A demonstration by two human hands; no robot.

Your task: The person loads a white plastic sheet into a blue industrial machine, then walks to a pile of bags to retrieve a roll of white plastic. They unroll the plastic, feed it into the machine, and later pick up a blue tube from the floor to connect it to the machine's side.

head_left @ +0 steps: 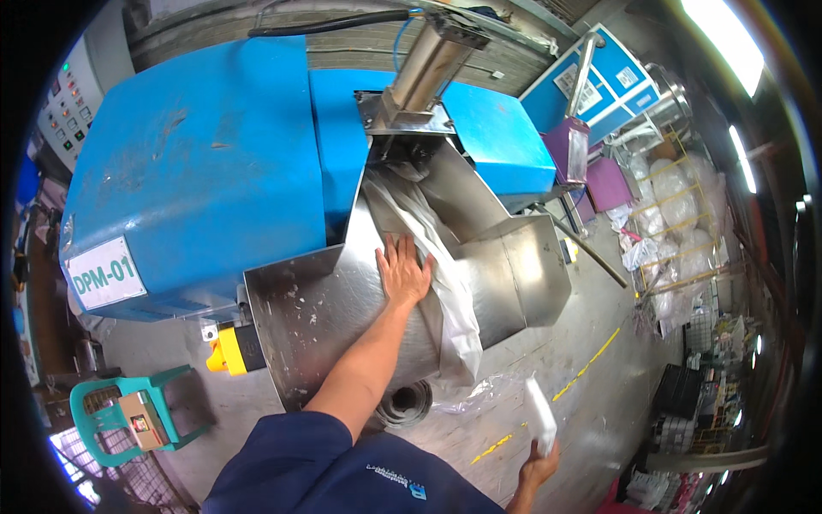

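My left hand [405, 272] lies flat with its fingers spread, at the left edge of a long whitish plastic sheet [451, 308]. This sheet runs down a steel feed chute [334, 300], from the dark opening at its top to over the front lip. Above the opening stands a metal cylinder [419, 73], fixed to a blue machine [205, 171]. Low on the right, away from the chute, my right hand [539, 465] is closed around the lower end of a white, narrow, folded-looking piece [539, 415]. I cannot make out its exact kind.
Under the chute's front lip lies a dark coiled roll [404, 403], with clear film [479, 394] on the floor beside it. A green chair [128, 411] bearing a small box stands left. At the right are a bar [591, 253] and a yellow-framed cage of plastic bags [676, 214].
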